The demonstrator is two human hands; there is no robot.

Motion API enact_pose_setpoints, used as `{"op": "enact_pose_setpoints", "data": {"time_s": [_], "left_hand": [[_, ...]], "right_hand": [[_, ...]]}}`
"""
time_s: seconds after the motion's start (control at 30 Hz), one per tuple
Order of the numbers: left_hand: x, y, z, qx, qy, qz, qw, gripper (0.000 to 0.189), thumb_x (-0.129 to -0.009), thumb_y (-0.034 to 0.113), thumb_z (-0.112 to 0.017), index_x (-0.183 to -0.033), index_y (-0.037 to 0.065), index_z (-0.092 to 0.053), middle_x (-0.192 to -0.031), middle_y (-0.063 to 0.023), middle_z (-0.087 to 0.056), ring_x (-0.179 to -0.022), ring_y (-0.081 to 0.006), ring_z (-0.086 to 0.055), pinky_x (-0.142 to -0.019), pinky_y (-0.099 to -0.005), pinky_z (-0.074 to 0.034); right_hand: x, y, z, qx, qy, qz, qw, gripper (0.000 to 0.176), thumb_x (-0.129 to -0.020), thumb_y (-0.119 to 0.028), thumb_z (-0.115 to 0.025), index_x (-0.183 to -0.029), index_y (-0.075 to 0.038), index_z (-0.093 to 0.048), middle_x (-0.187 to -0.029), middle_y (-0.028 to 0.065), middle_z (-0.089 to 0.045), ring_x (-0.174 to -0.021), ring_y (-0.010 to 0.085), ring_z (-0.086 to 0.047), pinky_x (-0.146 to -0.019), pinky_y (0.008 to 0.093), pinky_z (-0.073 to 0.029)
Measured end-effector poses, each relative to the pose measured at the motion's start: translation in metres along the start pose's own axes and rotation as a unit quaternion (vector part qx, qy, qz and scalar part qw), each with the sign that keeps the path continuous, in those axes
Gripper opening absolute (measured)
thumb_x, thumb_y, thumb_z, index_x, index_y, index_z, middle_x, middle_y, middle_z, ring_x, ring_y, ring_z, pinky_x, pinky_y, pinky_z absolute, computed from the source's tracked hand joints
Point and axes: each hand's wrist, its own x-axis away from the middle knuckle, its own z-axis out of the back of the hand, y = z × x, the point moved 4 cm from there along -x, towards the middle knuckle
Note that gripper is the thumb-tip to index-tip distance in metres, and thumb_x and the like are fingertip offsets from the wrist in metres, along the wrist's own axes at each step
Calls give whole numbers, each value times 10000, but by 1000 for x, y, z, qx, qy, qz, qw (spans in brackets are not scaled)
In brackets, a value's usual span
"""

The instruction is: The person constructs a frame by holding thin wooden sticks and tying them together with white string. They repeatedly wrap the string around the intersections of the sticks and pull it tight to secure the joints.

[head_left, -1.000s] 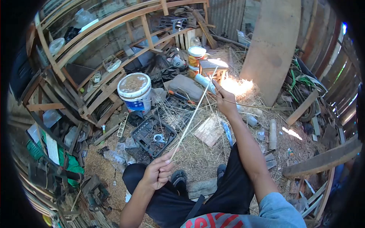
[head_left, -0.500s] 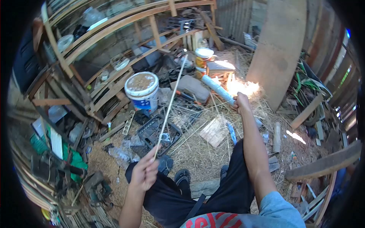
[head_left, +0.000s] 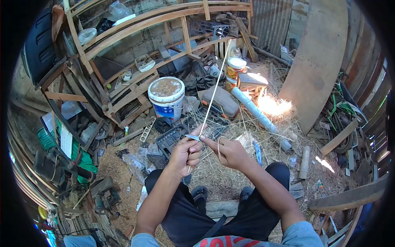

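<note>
Both hands are up in front of the knees now, close together. The left hand (head_left: pixel 187 153) is fisted round the lower end of a long thin strip (head_left: pixel 214 91), and the strip runs up and away over the clutter toward the wooden frame (head_left: pixel 135 24). Angled like that, I'd say, its long end swings clear of everything on the floor. What looks like a small blade (head_left: pixel 192 137) lies across the top of that fist, right at the strip. The right hand (head_left: pixel 231 153) sits just beside it, fingers pressed together on a thin sliver (head_left: pixel 218 147) that curls down. The hands stay near each other, probably for control at the edge.

On the straw floor beyond them, a white bucket (head_left: pixel 166 99) is full to the rim with something brown and grainy. An open black case (head_left: pixel 175 138) holds small parts, and a lidded tin (head_left: pixel 235 68) stands further back.
</note>
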Motion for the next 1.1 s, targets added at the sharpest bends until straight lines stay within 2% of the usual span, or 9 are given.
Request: {"op": "enact_pose_setpoints", "data": {"time_s": [0.2, 0.3, 0.4, 0.5, 0.63, 0.87, 0.97, 1.07, 1.1], "left_hand": [[-4, -9, 2, 38, -29, 25, 999, 488, -1015, 81, -355, -1498, 144, -319, -647, 58, -320, -421, -11, -208, -334, -173, -143], [-3, -14, 1, 43, -28, 41, 998, 496, -1017, 78, -342, -1508, 134, -297, -647, 55, -312, -424, -12, -208, -333, -172, -141], [5, -28, 1, 42, -39, 77, 995, 514, -1013, 65, -340, -1518, 117, -263, -643, 53, -304, -426, -10, -204, -333, -171, -141], [19, -39, -1, 49, -30, 120, 991, 528, -1008, 48, -343, -1523, 94, -235, -637, 53, -299, -420, -7, -184, -334, -171, -144], [45, -46, 13, 82, -42, 157, 983, 534, -1007, 49, -350, -1525, 90, -227, -631, 52, -295, -416, -6, -177, -337, -172, -145], [97, -36, 36, 142, -14, 183, 973, 545, -994, 24, -346, -1522, 68, -221, -630, 43, -295, -421, -11, -160, -347, -181, -151], [114, -32, 38, 100, 0, 188, 977, 525, -996, 47, -382, -1505, 36, -255, -615, 47, -288, -428, -8, -194, -351, -172, -153], [132, -30, 45, 65, 26, 207, 976, 531, -984, 54, -414, -1496, 27, -277, -609, 46, -285, -427, -13, -202, -357, -172, -164], [144, -27, 49, 22, 12, 205, 978, 548, -968, 53, -448, -1493, 33, -292, -606, 43, -289, -428, -17, -212, -363, -171, -171]], "right_hand": [[3, 14, 2, 63, 31, -33, 997, 621, -803, -86, -620, -1386, -276, -527, -651, 67, -494, -559, 240, -552, -488, 372, -448], [3, 25, 6, 83, 57, -82, 991, 572, -824, -75, -610, -1366, -247, -550, -668, 87, -547, -586, 257, -584, -525, 382, -473], [7, 71, 17, 54, 136, -114, 983, 560, -851, -77, -541, -1370, -288, -535, -687, 114, -561, -591, 302, -603, -552, 405, -497], [11, 110, 39, 38, 208, -169, 963, 504, -871, -88, -533, -1348, -252, -561, -729, 147, -607, -644, 330, -628, -596, 423, -497], [13, 132, 59, 11, 196, -263, 945, 425, -904, -104, -517, -1310, -204, -594, -750, 206, -630, -692, 368, -640, -638, 455, -494], [11, 150, 61, 41, 232, -249, 939, 379, -939, -131, -483, -1296, -184, -601, -768, 244, -629, -732, 397, -646, -651, 474, -493], [15, 165, 68, 9, 211, -340, 917, 379, -949, -153, -466, -1306, -179, -590, -791, 259, -633, -758, 410, -642, -671, 472, -498], [39, 211, 59, 65, 276, -412, 866, 368, -945, -176, -453, -1276, -111, -600, -801, 269, -646, -764, 393, -658, -667, 469, -498], [65, 256, 57, 16, 326, -465, 823, 369, -944, -181, -442, -1259, -70, -598, -794, 266, -650, -739, 375, -660, -657, 462, -496]]}}
